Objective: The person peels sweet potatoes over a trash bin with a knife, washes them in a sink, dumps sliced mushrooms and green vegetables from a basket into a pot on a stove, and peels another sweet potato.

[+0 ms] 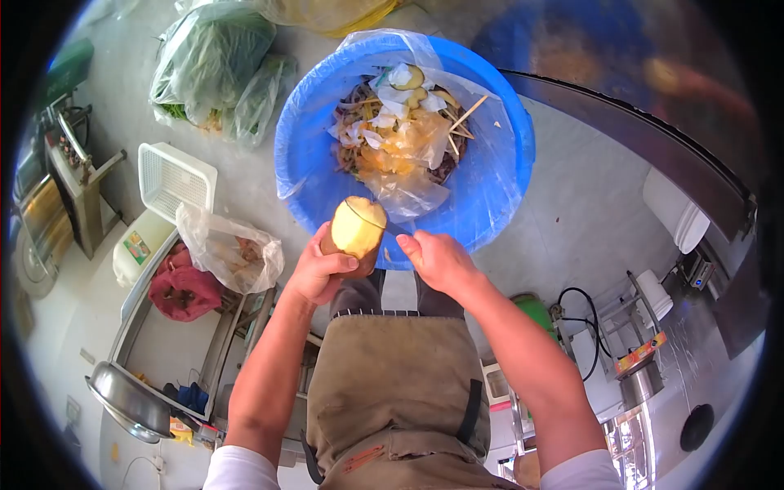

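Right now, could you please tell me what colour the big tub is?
Blue tub, plastic-lined, seen in the head view.

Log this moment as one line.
left hand: holds half-peeled potato | right hand: peeler, barely visible | below: blue bin of peelings

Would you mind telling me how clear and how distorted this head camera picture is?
Head view: strong fisheye bending with black corners; the potato in the left hand and the right hand are sharp in even daylight; the plastic liner of the blue bin shows glare; the upper right edge is dim and blurred.
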A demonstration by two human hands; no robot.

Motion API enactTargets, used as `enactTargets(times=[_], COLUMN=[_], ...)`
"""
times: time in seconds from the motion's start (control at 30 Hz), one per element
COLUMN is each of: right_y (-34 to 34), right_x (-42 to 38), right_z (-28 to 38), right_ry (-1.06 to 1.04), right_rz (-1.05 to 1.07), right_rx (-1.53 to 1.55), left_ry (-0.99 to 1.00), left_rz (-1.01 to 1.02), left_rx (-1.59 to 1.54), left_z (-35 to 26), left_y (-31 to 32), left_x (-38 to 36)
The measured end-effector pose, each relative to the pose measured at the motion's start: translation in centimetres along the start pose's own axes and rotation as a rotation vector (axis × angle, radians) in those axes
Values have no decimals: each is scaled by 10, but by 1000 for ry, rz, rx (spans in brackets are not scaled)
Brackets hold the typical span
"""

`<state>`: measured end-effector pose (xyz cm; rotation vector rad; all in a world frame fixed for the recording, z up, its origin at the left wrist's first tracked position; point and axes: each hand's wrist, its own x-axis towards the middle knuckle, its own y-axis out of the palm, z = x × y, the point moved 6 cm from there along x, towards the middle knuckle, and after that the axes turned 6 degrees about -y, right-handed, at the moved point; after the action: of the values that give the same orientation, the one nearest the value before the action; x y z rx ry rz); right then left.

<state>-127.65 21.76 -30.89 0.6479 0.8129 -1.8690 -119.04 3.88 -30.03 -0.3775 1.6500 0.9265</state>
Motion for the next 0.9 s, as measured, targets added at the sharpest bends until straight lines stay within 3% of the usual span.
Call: enactTargets(times=[0.2, 0.47, 0.53, 0.63, 0.67, 0.77, 0.9], right_y=[-12, -5, -2, -16, -19, -30, -39], right_x=[3, 8, 8, 8, 6, 0, -19], right_z=[-2, -10, -19, -62, -70, -37, -3], right_ry=[19, 53, 40, 133, 177, 155, 123], right_rz=[64, 137, 150, -44, 43, 67, -118], right_rx=[-66, 47, 43, -19, -11, 133, 186], left_ry=[-91, -203, -284, -415, -423, -135, -142], left_rz=[230, 222, 385, 721, 725, 407, 150], left_rx=[46, -38, -153, -273, -269, 67, 222], left_z=[-15, 0, 2, -3, -7, -1, -7], left_y=[10, -19, -16, 5, 14, 3, 29], left_x=[-4, 5, 6, -9, -11, 18, 13])
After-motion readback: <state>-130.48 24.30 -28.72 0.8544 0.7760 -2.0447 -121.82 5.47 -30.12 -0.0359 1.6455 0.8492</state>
